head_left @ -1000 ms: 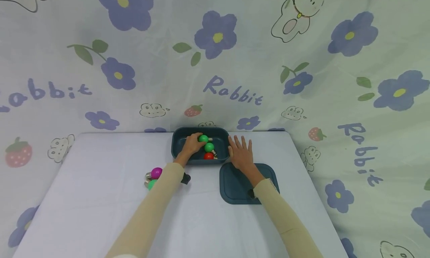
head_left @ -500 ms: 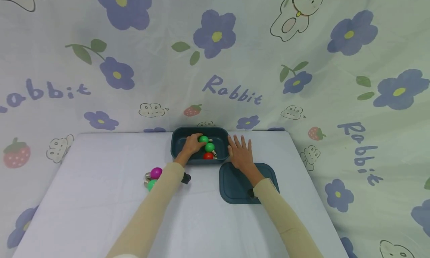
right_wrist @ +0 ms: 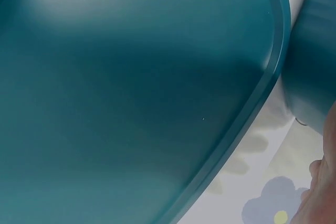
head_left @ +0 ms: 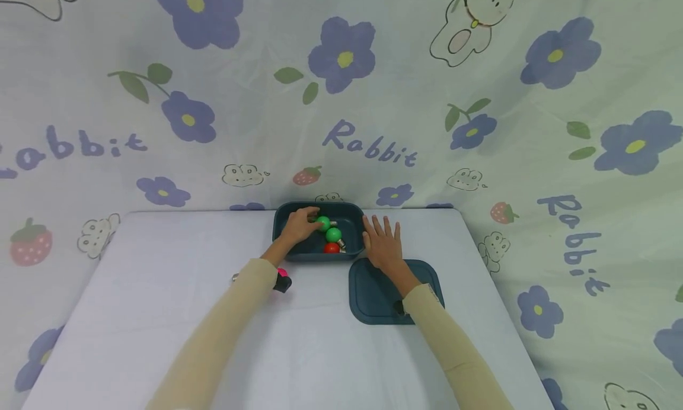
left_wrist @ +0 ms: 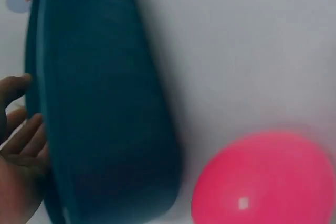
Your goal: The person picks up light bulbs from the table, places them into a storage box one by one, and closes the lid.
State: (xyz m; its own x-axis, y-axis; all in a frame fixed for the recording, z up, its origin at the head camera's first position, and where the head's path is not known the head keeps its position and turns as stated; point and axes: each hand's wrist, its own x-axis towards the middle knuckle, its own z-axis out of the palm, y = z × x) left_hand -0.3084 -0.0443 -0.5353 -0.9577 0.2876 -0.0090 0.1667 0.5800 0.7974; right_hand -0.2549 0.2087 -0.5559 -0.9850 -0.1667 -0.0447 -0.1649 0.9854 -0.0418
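A dark teal box (head_left: 352, 211) stands at the far side of the table. Inside it lie two green light bulbs, one upper (head_left: 324, 223) and one lower (head_left: 334, 235), and a red light bulb (head_left: 332, 248). My left hand (head_left: 299, 227) is over the box's left part, its fingers loosely bent beside the upper green bulb. Nothing shows between those fingers in the left wrist view, where the box's outer wall (left_wrist: 105, 98) fills the middle. My right hand (head_left: 382, 247) touches the box's right end with straight, spread fingers.
A flat teal lid (head_left: 368, 303) lies under my right forearm, front right of the box. By my left forearm a pink bulb (left_wrist: 265, 182) lies on the white table (head_left: 171, 268); a metal bulb base (head_left: 235, 277) peeks out. A patterned curtain hangs behind.
My left hand has let go of the upper green bulb and drawn slightly left. Its forearm now covers the purple and green bulbs on the table and uncovers a pink one. The right hand stays.
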